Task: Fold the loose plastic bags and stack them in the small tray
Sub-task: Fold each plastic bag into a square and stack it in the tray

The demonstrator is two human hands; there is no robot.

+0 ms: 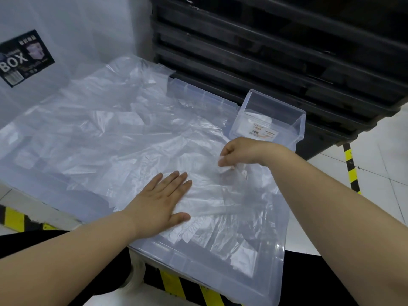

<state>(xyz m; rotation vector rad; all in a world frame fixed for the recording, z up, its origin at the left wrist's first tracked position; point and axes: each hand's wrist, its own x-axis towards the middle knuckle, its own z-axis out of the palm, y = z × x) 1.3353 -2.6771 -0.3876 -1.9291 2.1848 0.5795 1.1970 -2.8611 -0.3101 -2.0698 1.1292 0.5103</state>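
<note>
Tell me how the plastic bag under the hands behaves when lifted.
Probably floppy: the plastic bag is thin and wrinkled where the right hand pinches it. Likely light and slippery; the left hand presses it flat.

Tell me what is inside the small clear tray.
The small tray holds a flat white stack with printed labels, seemingly folded bags. Their number cannot be told, and the tray floor beneath is covered.

A wide flat lid (260,281) lies before the person, with loose plastic bags (106,129) spread over it. The small tray (295,127) stands at the lid's far corner, at one o'clock. Behind it, from twelve to two o'clock, rises a stack of crates (276,51). A tall box (66,29) stands at ten o'clock. The left hand (161,199) lies flat on the bags at six o'clock. The right hand (240,153), at three o'clock, pinches a bag (229,171) just before the tray.
</note>
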